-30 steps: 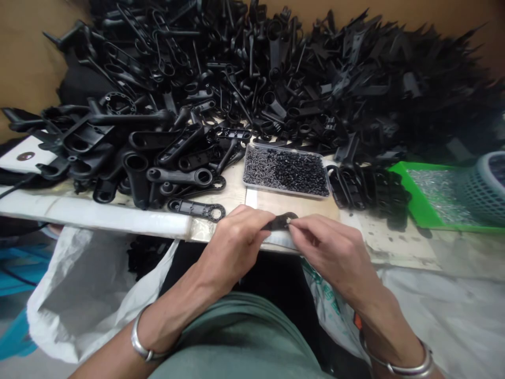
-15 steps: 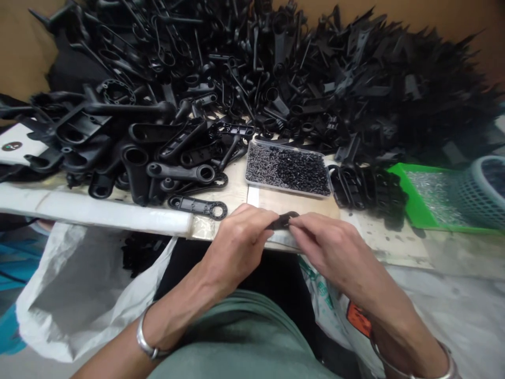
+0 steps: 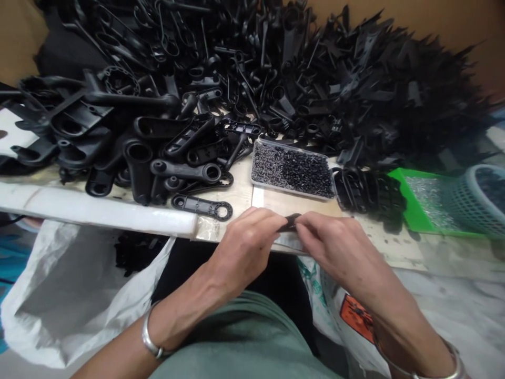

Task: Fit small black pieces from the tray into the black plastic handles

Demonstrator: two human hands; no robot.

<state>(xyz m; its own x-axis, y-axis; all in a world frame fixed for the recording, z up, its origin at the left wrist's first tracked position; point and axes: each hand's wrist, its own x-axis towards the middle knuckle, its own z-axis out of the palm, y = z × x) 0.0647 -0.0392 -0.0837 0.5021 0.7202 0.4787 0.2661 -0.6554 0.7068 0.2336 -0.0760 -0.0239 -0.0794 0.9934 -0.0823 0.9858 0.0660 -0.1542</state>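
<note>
Between my hands, at the table's front edge, is a small black plastic part [image 3: 291,222], mostly covered by fingers. My left hand [image 3: 250,239] is closed around its left end. The fingertips of my right hand [image 3: 329,237] are pinched at its right end; whether they also hold something small is hidden. Just beyond my hands stands a clear tray [image 3: 292,169] of small black and greyish pieces. A flat black arm-shaped part [image 3: 202,207] with a ring end lies left of my left hand.
A large heap of black plastic parts [image 3: 252,63] covers the back. On the right are a row of black parts [image 3: 369,195], a green tray [image 3: 414,205] and a blue-grey basket [image 3: 469,197]. White foam [image 3: 98,210] edges the left front, above a white sack [image 3: 74,295].
The view has shifted slightly, so the table items appear a little further right. Both hands stay at the black part, which now shows less between the fingers.
</note>
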